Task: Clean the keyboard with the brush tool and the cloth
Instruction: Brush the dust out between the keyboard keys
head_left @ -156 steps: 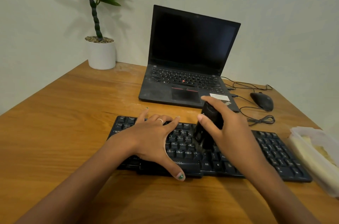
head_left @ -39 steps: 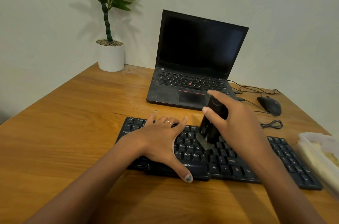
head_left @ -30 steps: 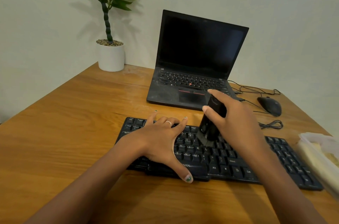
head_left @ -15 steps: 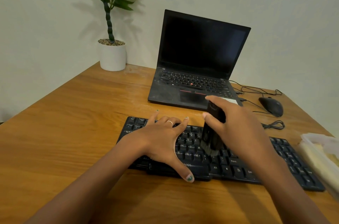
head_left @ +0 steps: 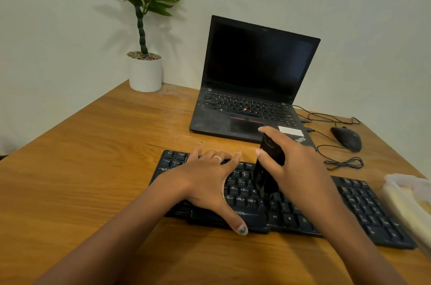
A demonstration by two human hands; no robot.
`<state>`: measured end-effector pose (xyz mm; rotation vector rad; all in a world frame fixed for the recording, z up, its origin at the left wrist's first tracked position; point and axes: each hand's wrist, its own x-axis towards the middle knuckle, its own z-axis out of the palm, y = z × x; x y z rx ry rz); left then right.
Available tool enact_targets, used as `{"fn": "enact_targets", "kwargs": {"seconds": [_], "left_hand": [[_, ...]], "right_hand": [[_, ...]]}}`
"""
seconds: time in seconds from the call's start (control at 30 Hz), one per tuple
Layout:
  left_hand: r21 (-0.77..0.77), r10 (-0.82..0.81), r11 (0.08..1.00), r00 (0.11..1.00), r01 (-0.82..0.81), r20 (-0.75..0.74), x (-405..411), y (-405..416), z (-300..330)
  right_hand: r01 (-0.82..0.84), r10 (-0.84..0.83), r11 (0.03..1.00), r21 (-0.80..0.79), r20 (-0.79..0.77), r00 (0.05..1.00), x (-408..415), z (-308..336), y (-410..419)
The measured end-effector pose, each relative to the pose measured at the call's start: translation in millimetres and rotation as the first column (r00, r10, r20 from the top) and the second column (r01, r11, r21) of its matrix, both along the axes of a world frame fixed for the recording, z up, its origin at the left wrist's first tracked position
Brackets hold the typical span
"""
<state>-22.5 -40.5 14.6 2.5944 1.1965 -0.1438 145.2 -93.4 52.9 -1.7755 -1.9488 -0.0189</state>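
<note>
— Changed since a second ago?

— Moved the brush tool (head_left: 268,168) a little toward six o'clock, down the middle key rows. Earlier tilted, with bristles showing on the upper rows; now nearly upright, tip planted near the K and comma keys, bristles hidden against the dark keys.

— Grip on it?

— Right hand (head_left: 296,168) wrapped around the black body, index finger laid over the top end, thumb against the side at nine o'clock. Clamped firmly, by the look of it.

— And the other one?

— Left hand (head_left: 205,182) unchanged: fingers splayed flat over the left half of the keyboard (head_left: 363,205), thumb hooked over the front edge near the spacebar. Holding nothing, just pinning the board to the wooden surface (head_left: 93,168).

— Meaning for the job?

— Still in the brushing stage, probably mid-board. Number pad at three o'clock apparently not yet reached, and the keys under the left palm impossible to sweep until that hand shifts.

— Cloth?

— Possibly the pale material in the plastic container (head_left: 410,200) at three o'clock; too cropped to say. Wiping stage not yet begun.
</note>
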Motion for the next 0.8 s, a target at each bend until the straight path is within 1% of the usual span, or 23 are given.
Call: {"fn": "enact_targets", "kwargs": {"seconds": [0.07,0.1,0.17,0.2,0.27,0.33,0.4,0.43,0.5,0.57,0.63,0.7,0.73,0.8], "left_hand": [[0.001,-0.004,1.000,1.000,0.004,-0.002,-0.3,0.2,0.4],[0.002,-0.004,1.000,1.000,0.004,-0.004,-0.4,0.5,0.2],[0.005,-0.003,1.000,1.000,0.003,-0.007,-0.4,0.5,0.1],[0.004,-0.004,1.000,1.000,0.004,-0.007,0.0,-0.2,0.4],[0.004,-0.002,1.000,1.000,0.002,-0.007,-0.1,-0.1,0.3],[-0.001,-0.002,1.000,1.000,0.002,-0.012,-0.2,-0.5,1.4],[0.001,-0.005,1.000,1.000,0.005,-0.013,0.0,0.0,1.2],[0.003,-0.005,1.000,1.000,0.005,-0.012,-0.1,0.2,0.7],[0.002,-0.007,1.000,1.000,0.007,-0.012,0.1,0.0,0.8],[-0.009,-0.001,1.000,1.000,0.000,-0.013,0.3,0.9,0.5],[-0.018,0.003,1.000,1.000,-0.003,-0.016,0.1,0.8,0.8],[-0.006,0.002,1.000,1.000,-0.002,-0.015,0.5,0.6,0.7],[0.000,0.000,1.000,1.000,0.000,-0.014,0.0,-0.1,0.8],[0.003,-0.003,1.000,1.000,0.003,-0.015,-0.2,-0.8,0.6]], "right_hand": [[-0.020,0.019,0.998,-0.062,-0.014,1.000,4.5,9.6,-3.1],[-0.017,0.017,0.999,-0.051,-0.003,1.000,4.7,10.3,-5.3],[-0.003,0.001,0.999,0.036,0.053,0.999,-2.2,4.0,-12.8],[-0.015,0.011,0.998,0.066,0.056,0.998,-5.8,-0.1,-17.4],[-0.050,0.048,0.998,0.046,0.038,0.998,-6.1,-2.4,-22.4],[-0.107,0.106,0.993,-0.042,-0.024,0.994,2.2,6.1,-22.0],[-0.195,0.182,0.977,-0.082,-0.142,0.973,8.8,11.9,-21.6],[-0.250,0.234,0.965,-0.077,-0.167,0.958,8.5,12.1,-23.2],[-0.339,0.317,0.933,-0.116,-0.173,0.932,7.5,10.9,-26.6],[-0.354,0.331,0.915,-0.191,-0.146,0.932,13.9,13.5,-26.4],[-0.332,0.327,0.912,-0.242,-0.063,0.943,24.2,20.7,-23.4],[-0.335,0.341,0.916,-0.219,-0.011,0.940,25.9,24.7,-22.2],[-0.364,0.363,0.910,-0.197,-0.041,0.931,21.9,23.3,-22.7],[-0.425,0.403,0.889,-0.173,-0.150,0.903,14.4,18.3,-24.6]]}}
